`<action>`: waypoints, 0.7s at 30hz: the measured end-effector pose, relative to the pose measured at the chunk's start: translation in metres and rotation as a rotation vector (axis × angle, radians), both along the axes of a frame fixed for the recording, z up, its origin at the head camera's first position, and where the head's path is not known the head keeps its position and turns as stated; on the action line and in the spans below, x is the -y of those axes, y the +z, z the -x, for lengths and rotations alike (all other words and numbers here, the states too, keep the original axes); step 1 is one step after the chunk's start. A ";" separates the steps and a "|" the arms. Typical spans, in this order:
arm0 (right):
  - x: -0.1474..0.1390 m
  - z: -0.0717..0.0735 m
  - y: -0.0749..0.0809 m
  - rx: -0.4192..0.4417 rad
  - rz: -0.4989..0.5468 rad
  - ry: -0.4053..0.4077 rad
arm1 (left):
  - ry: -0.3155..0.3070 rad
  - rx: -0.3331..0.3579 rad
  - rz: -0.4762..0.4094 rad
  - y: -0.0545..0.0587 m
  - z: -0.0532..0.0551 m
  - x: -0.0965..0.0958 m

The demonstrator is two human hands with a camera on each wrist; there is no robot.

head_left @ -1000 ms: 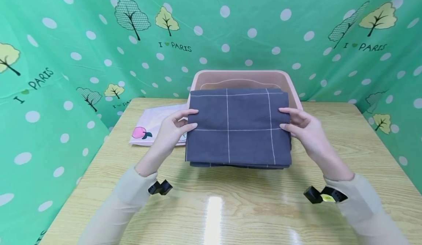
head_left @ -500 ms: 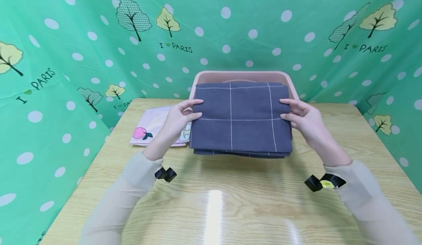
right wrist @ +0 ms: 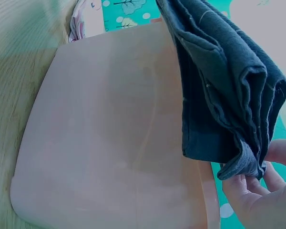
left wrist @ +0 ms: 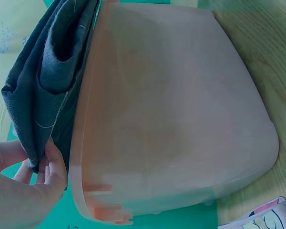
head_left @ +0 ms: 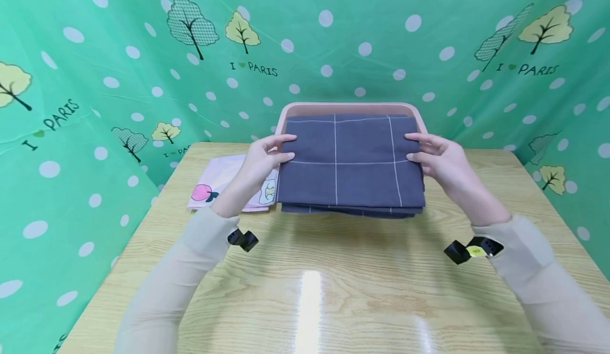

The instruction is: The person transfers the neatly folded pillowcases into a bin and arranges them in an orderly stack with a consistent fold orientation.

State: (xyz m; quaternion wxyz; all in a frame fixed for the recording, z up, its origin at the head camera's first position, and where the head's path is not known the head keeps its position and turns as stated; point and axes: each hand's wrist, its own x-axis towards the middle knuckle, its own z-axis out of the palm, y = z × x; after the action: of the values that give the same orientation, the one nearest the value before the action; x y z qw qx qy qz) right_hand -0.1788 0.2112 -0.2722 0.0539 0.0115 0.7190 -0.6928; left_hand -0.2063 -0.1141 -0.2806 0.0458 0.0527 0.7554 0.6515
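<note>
Under the wrist views, folded cloth overhangs the bin rim.

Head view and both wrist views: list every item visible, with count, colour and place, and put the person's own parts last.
folded cloth: one, dark grey with thin white grid lines, held level above the near rim of the bin, off the table.
bin: one, pale pink plastic, at the far middle of the table, mostly hidden behind the cloth.
printed cloth: one, pink-white with a fruit print, flat on the table left of the bin.
table: one, light wood grain.
backdrop: one, green with white dots, trees and lettering, around the table.
wrist cameras: two, black, one under each wrist.
sleeves: two, beige.
left hand: pinches the cloth's left edge.
right hand: pinches the cloth's right edge.
</note>
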 end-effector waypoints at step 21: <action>-0.004 0.031 0.022 0.097 -0.171 -0.003 | 0.074 0.051 0.067 0.017 0.028 -0.011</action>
State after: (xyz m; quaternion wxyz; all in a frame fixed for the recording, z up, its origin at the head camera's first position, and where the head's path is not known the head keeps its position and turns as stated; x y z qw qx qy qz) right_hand -0.2099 0.2149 -0.2505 0.0864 0.0509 0.7721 -0.6275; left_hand -0.2345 -0.1030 -0.2638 0.0427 0.0064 0.7768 0.6282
